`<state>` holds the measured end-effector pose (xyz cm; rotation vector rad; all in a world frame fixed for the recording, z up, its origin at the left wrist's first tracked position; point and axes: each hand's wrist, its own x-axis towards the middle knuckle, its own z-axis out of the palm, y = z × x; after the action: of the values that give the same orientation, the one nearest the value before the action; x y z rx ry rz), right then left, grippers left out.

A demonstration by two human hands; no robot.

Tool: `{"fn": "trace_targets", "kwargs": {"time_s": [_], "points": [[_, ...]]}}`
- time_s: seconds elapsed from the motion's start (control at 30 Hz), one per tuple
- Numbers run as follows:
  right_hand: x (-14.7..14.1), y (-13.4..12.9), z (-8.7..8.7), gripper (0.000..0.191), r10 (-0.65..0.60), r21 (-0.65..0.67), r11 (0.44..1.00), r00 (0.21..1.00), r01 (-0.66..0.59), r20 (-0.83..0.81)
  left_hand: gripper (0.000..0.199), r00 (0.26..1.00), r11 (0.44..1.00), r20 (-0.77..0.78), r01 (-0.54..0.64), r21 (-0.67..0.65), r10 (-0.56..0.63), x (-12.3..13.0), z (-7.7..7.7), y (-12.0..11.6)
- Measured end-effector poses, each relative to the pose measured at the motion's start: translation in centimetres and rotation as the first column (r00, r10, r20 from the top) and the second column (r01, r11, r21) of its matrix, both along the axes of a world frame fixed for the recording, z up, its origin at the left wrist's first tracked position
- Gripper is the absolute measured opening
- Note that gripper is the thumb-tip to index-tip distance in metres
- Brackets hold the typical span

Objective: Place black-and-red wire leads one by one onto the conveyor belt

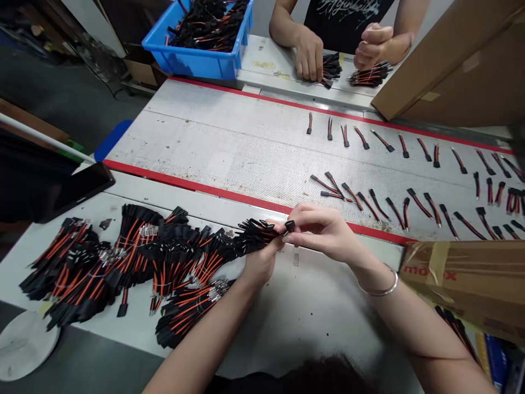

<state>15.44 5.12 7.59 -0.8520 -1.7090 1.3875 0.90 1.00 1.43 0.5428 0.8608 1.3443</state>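
Note:
My left hand (262, 264) grips a bundle of short red-and-black wire leads (256, 236) at the table's edge. My right hand (322, 230) pinches a small black connector (290, 225) at the bundle's tip between thumb and fingers. Beside my left forearm, a large heap of bundled leads with black connectors (131, 268) covers the white table (311, 312). Some bundles show silver bare terminals (217, 287). A metal bangle (379, 287) circles my right wrist. Where the connector joins the bundle is partly hidden by my fingers.
A red-edged mesh conveyor belt (229, 148) beyond my hands carries several loose leads (418, 205). Across it, a co-worker's hands (340, 54) work at more leads. A blue crate of leads (197, 46) stands far left; cardboard boxes (463, 279) stand at right.

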Motion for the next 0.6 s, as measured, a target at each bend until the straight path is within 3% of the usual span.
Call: {"fn": "trace_targets", "kwargs": {"time_s": [0.1, 0.2, 0.6], "points": [[-0.6, -0.5, -0.3, 0.006, -0.138, 0.19, 0.974, 0.988, 0.123, 0.066, 0.029, 0.999, 0.998, -0.006, -0.048, 0.04, 0.048, 0.0, -0.2, 0.1], [-1.2, -0.9, -0.9, 0.01, -0.235, 0.294, 0.933, 0.97, 0.206, 0.067, 0.031, 0.993, 0.993, 0.007, -0.119, 0.027, 0.119, 0.1, -0.3, 0.1], [-1.5, -0.9, -1.3, 0.018, -0.281, 0.294, 0.922, 0.958, 0.251, 0.064, 0.027, 0.993, 0.993, 0.017, -0.116, -0.02, 0.116, 0.2, -0.1, 0.2]]}}
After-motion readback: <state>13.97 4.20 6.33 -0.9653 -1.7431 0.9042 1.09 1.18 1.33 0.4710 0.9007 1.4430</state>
